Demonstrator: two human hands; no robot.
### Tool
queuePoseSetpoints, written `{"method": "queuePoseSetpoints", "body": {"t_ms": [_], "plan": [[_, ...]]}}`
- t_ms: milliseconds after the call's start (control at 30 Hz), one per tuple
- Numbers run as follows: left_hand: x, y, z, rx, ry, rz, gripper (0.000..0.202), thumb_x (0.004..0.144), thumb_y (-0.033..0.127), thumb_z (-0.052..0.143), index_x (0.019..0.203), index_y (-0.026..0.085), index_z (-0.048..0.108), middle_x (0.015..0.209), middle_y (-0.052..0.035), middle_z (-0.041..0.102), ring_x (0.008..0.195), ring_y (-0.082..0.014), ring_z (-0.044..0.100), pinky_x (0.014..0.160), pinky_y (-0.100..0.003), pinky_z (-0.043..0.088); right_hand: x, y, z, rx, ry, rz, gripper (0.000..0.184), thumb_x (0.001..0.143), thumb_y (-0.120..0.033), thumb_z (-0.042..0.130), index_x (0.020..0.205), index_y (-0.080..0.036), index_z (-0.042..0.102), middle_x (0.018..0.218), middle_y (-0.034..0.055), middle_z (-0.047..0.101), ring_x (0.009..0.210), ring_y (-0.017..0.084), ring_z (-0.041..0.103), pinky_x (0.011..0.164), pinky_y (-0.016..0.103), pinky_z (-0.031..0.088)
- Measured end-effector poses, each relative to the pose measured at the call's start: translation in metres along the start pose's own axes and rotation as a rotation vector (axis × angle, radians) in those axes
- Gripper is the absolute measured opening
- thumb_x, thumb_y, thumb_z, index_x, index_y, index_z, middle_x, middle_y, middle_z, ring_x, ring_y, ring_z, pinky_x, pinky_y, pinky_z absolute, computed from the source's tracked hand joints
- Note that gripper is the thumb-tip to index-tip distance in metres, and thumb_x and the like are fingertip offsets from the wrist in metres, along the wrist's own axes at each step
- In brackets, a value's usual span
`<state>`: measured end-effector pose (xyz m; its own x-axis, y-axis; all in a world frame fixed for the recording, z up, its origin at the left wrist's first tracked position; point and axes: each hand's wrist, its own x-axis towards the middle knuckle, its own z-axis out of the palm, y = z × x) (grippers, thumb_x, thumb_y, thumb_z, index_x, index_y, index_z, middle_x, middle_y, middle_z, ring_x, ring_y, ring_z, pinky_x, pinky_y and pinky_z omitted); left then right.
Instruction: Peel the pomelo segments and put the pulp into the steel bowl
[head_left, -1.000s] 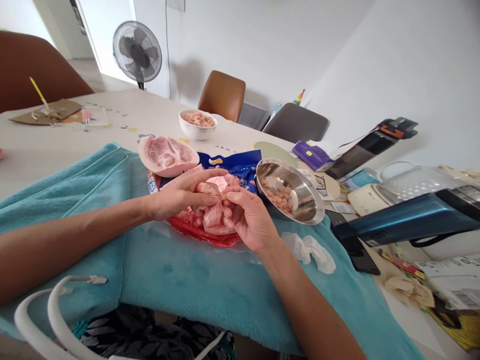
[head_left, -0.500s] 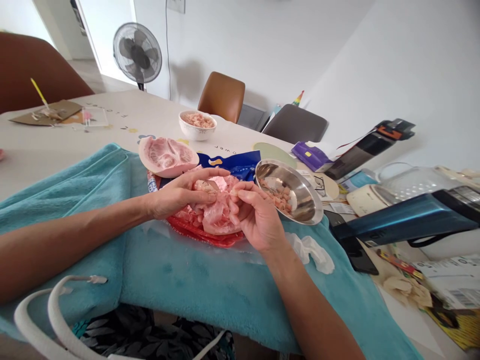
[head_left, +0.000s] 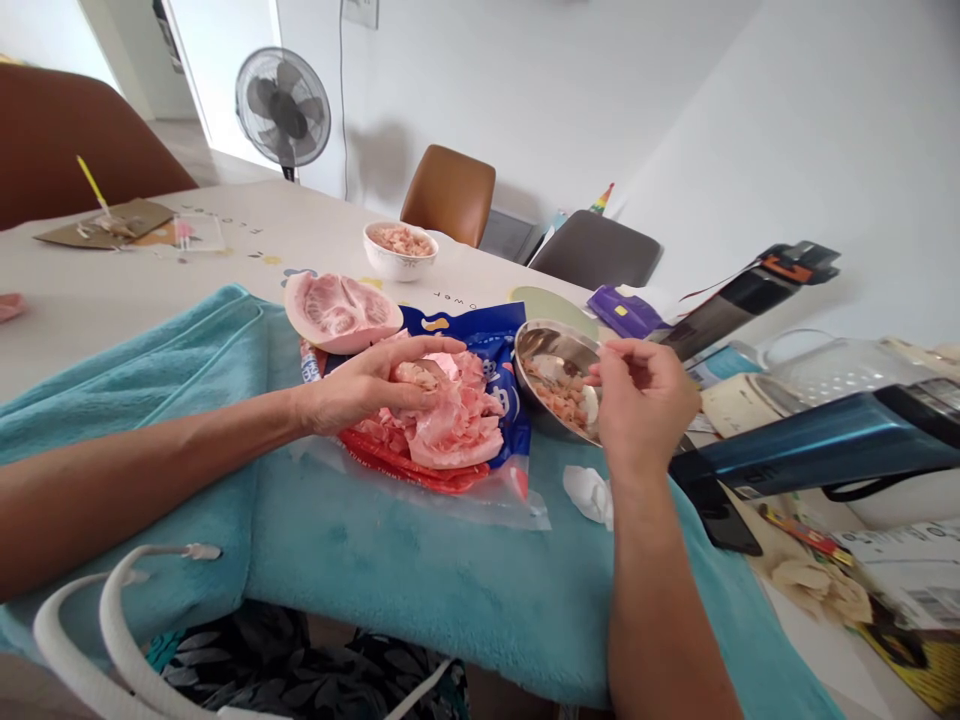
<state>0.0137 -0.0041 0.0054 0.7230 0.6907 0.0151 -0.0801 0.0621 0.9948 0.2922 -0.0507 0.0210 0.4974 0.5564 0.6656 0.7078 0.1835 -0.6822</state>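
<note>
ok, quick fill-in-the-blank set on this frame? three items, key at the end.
1. The left hand holds pink fruit above a printed plastic ____.
2. The right hand is nearer the metal bowl than the ____ bowl.
3. Pink pieces lie in ____ bowls.

Missing words: bag; white; two.

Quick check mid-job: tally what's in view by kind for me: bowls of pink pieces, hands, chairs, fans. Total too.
Bowls of pink pieces: 2 (white bowl, steel bowl)
Hands: 2 (left hand, right hand)
Chairs: 3 (red-brown chair, tan chair, grey chair)
Fans: 1 (fan)
Total: 8
</note>
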Motion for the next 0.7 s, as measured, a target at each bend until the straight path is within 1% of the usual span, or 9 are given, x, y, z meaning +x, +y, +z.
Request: {"method": "queuePoseSetpoints", "body": {"t_ms": [100, 200, 267, 333, 400, 467, 533, 600, 700], "plan": [[0.000, 0.001, 0.001, 0.042, 0.041, -0.004, 0.059, 0.078, 0.024, 0.074, 0.135, 0.028, 0.058, 0.125, -0.0058, 0.063, 0.099, -0.0175, 0.060, 0.081, -0.028, 0.046, 0.012, 0.021, -0.007, -0.353, -0.059, -0.045, 0.013, 0.076, -0.029, 0.057, 0.068, -0.022, 0.065, 0.081, 0.0072, 0.066, 0.084, 0.026, 0.063, 0.087, 0.048, 0.051], [0.001, 0.002, 0.002, 0.106, 0.065, 0.027, 0.056, 0.078, 0.028, 0.075, 0.132, 0.027, 0.061, 0.139, -0.0058, 0.056, 0.116, -0.0220, 0.056, 0.092, -0.031, 0.044, 0.017, 0.027, -0.012, -0.455, -0.076, -0.011, 0.019, 0.077, -0.031, 0.057, 0.061, -0.021, 0.061, 0.088, 0.0110, 0.065, 0.093, 0.029, 0.061, 0.092, 0.051, 0.048], [0.001, 0.001, 0.000, 0.156, 0.065, 0.037, 0.057, 0.079, 0.031, 0.074, 0.134, 0.027, 0.059, 0.130, -0.0062, 0.062, 0.114, -0.0226, 0.056, 0.094, -0.033, 0.044, 0.015, 0.019, -0.012, -0.362, -0.058, -0.016, 0.013, 0.076, -0.028, 0.058, 0.072, -0.019, 0.067, 0.098, 0.0124, 0.065, 0.087, 0.026, 0.061, 0.089, 0.050, 0.050], [0.001, 0.001, -0.001, 0.202, 0.046, 0.025, 0.062, 0.082, 0.035, 0.072, 0.140, 0.027, 0.053, 0.108, -0.0047, 0.068, 0.098, -0.0208, 0.060, 0.088, -0.033, 0.045, 0.007, 0.003, -0.009, -0.216, -0.052, -0.040, 0.018, 0.078, -0.027, 0.060, 0.089, -0.018, 0.072, 0.104, 0.0123, 0.065, 0.079, 0.021, 0.061, 0.083, 0.046, 0.053], [0.000, 0.002, -0.001, 0.274, 0.029, 0.016, 0.065, 0.084, 0.036, 0.069, 0.145, 0.027, 0.047, 0.092, -0.0016, 0.066, 0.085, -0.0183, 0.059, 0.081, -0.033, 0.045, -0.007, -0.018, -0.003, -0.114, -0.104, -0.064, 0.020, 0.083, -0.035, 0.064, 0.092, -0.021, 0.074, 0.096, 0.0076, 0.068, 0.079, 0.020, 0.063, 0.079, 0.041, 0.055], [-0.001, 0.003, 0.000, 0.354, 0.010, 0.020, 0.066, 0.085, 0.034, 0.065, 0.147, 0.027, 0.043, 0.090, -0.0010, 0.065, 0.083, -0.0176, 0.057, 0.079, -0.031, 0.046, -0.023, -0.038, 0.005, 0.127, -0.385, -0.135, 0.015, 0.085, -0.035, 0.067, 0.092, -0.025, 0.074, 0.098, 0.0037, 0.070, 0.086, 0.019, 0.066, 0.081, 0.038, 0.056], [-0.002, 0.004, 0.001, 0.376, -0.023, 0.028, 0.066, 0.087, 0.030, 0.061, 0.149, 0.025, 0.039, 0.091, -0.0014, 0.065, 0.084, -0.0172, 0.057, 0.078, -0.030, 0.046, -0.038, -0.052, 0.013, 0.235, -0.641, -0.239, 0.015, 0.086, -0.029, 0.068, 0.099, -0.027, 0.075, 0.106, 0.0025, 0.070, 0.100, 0.019, 0.066, 0.092, 0.038, 0.053], [-0.002, 0.003, 0.003, 0.334, -0.062, 0.045, 0.067, 0.087, 0.026, 0.058, 0.150, 0.021, 0.035, 0.086, 0.0001, 0.062, 0.077, -0.0144, 0.054, 0.071, -0.027, 0.045, -0.047, -0.059, 0.020, 0.297, -0.782, -0.275, 0.022, 0.087, -0.026, 0.067, 0.107, -0.029, 0.074, 0.114, 0.0026, 0.069, 0.113, 0.021, 0.062, 0.102, 0.041, 0.049], [0.000, 0.000, 0.005, 0.282, -0.103, 0.071, 0.069, 0.087, 0.022, 0.057, 0.151, 0.019, 0.031, 0.071, 0.0057, 0.050, 0.060, -0.0091, 0.043, 0.058, -0.022, 0.038, -0.051, -0.059, 0.027, 0.357, -0.866, -0.270, 0.025, 0.087, -0.023, 0.066, 0.110, -0.031, 0.073, 0.116, 0.0026, 0.067, 0.118, 0.021, 0.059, 0.108, 0.042, 0.045]]}}
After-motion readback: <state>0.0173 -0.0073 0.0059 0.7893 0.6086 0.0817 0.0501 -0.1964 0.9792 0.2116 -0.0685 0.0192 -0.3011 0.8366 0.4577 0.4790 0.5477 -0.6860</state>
